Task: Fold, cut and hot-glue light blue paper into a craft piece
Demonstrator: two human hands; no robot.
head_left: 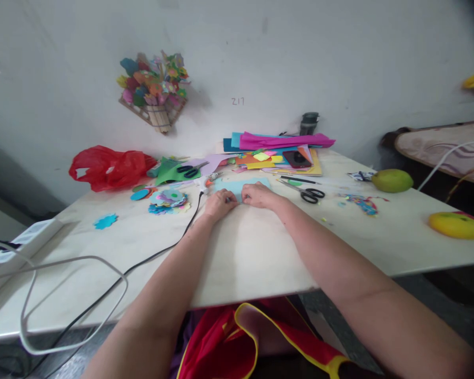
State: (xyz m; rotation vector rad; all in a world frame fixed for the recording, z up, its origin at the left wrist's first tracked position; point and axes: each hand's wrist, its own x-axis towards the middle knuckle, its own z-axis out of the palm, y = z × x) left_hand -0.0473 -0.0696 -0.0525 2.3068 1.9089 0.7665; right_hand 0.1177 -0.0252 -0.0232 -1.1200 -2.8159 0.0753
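Observation:
A light blue paper sheet [237,185] lies flat on the table in front of me. My left hand [221,203] is at its near left edge, fingers curled down onto it. My right hand [257,195] is bent over the near right part, its fingertips pressed together at the paper's edge. A narrow gap separates the two hands. Black-handled scissors [306,192] lie right of my right hand, beside a black pencil [300,180]. A white glue gun [202,184] with an orange tip rests just beyond my left hand.
Cut paper flowers [169,201] and a blue scalloped piece [106,221] lie left. A red plastic bag [110,167], coloured sheets [284,140] and a phone [297,159] are farther back. Cables cross the left side near a power strip [27,245]. A green mango [392,180] and yellow one [456,225] sit right.

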